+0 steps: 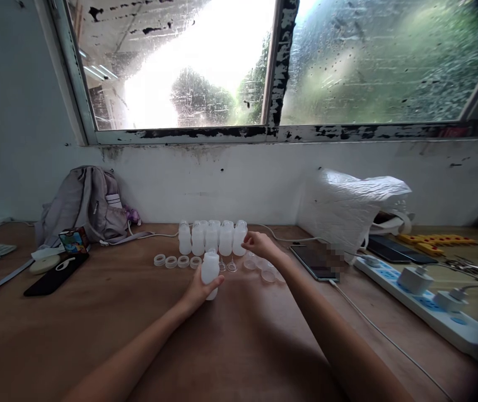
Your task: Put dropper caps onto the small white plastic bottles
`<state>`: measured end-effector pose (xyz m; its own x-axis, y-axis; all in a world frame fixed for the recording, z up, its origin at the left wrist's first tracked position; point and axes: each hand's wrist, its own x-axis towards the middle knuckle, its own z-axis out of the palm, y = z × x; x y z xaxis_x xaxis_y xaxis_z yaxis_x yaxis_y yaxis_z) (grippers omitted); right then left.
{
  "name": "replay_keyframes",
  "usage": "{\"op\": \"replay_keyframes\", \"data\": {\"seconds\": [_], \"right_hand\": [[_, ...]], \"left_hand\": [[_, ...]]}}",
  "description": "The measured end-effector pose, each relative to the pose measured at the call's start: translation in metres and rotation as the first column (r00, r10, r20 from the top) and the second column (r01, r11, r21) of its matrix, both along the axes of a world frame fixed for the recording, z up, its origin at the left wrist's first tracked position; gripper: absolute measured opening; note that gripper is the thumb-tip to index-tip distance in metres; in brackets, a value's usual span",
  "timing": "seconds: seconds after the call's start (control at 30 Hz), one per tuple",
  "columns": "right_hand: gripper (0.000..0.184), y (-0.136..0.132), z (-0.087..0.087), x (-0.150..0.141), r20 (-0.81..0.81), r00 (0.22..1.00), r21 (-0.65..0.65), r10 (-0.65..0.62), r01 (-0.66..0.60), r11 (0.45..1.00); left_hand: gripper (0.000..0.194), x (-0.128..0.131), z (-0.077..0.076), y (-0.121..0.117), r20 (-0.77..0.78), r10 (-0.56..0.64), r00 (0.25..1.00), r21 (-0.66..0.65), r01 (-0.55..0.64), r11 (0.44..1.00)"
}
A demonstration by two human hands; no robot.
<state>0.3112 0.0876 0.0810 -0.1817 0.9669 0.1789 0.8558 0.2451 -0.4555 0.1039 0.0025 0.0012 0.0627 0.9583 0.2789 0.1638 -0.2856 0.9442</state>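
My left hand (199,291) is wrapped round a frosted white baby bottle (210,269), which it holds upright above the tabletop. At the right end of a row of similar capped bottles (212,239), my right hand (256,243) has its fingers curled together. What those fingers hold, if anything, is hidden. In front of the row lie several translucent collar rings (171,262). Two clear teats (232,267) stand just right of the held bottle. Several clear round caps (268,275) lie below my right hand, partly behind my forearm.
A grey backpack (82,198) leans on the wall at left, near a black phone-shaped item (56,274). On the right are a phone (312,261) with a charging cable, a white power strip (435,306), a silvery bag (343,204) and yellow plastic parts (435,240).
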Motion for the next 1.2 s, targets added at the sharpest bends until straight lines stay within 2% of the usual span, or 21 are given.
{"op": "replay_keyframes", "data": {"seconds": [0.03, 0.1, 0.27, 0.4, 0.47, 0.53, 0.63, 0.7, 0.9, 1.07, 1.2], "right_hand": [[0.017, 0.002, -0.003, 0.005, 0.083, 0.996, -0.010, -0.040, 0.041, 0.999], [0.015, 0.004, -0.009, 0.010, 0.143, 0.988, -0.055, -0.057, 0.065, 0.996], [0.019, 0.006, -0.016, 0.008, 0.143, 0.989, -0.113, -0.043, 0.059, 0.992], [0.020, 0.008, -0.006, 0.014, 0.096, 0.995, -0.097, -0.027, 0.037, 0.995], [0.025, 0.006, 0.004, 0.018, 0.034, 0.999, -0.072, 0.012, -0.009, 0.997], [0.030, 0.000, 0.016, 0.020, -0.107, 0.990, -0.029, 0.091, -0.094, 0.995], [0.037, -0.013, 0.030, 0.014, -0.338, 0.912, 0.034, 0.233, -0.235, 0.971], [0.038, -0.022, 0.036, 0.007, -0.390, 0.872, 0.055, 0.297, -0.300, 0.952], [0.035, -0.039, 0.038, -0.019, -0.314, 0.880, 0.109, 0.356, -0.339, 0.934], [0.032, -0.042, 0.032, -0.032, -0.243, 0.890, 0.075, 0.387, -0.380, 0.922], [0.036, -0.046, 0.032, -0.035, -0.214, 0.906, 0.045, 0.366, -0.365, 0.930]], "left_hand": [[0.044, 0.000, 0.000, 0.000, -0.017, 0.009, 1.000, 0.004, -0.009, 1.000], [0.044, 0.001, 0.000, -0.001, -0.040, 0.014, 0.999, 0.004, -0.014, 1.000], [0.044, 0.000, 0.001, -0.002, -0.055, -0.016, 0.998, 0.001, 0.016, 1.000], [0.047, 0.000, -0.001, 0.000, -0.054, -0.010, 0.998, -0.012, 0.009, 1.000], [0.048, 0.001, -0.002, 0.000, -0.077, -0.006, 0.997, -0.013, 0.005, 1.000], [0.046, 0.003, -0.002, -0.002, -0.109, -0.021, 0.994, -0.007, 0.020, 1.000], [0.043, 0.006, 0.001, -0.007, -0.116, -0.030, 0.993, -0.001, 0.030, 1.000], [0.043, 0.008, 0.003, -0.010, -0.109, -0.026, 0.994, -0.001, 0.026, 1.000], [0.039, 0.008, 0.007, -0.014, -0.170, -0.049, 0.984, 0.015, 0.052, 0.999], [0.040, 0.008, 0.007, -0.014, -0.217, -0.045, 0.975, 0.032, 0.053, 0.998], [0.040, 0.008, 0.006, -0.014, -0.239, -0.053, 0.970, 0.028, 0.061, 0.998]]}}
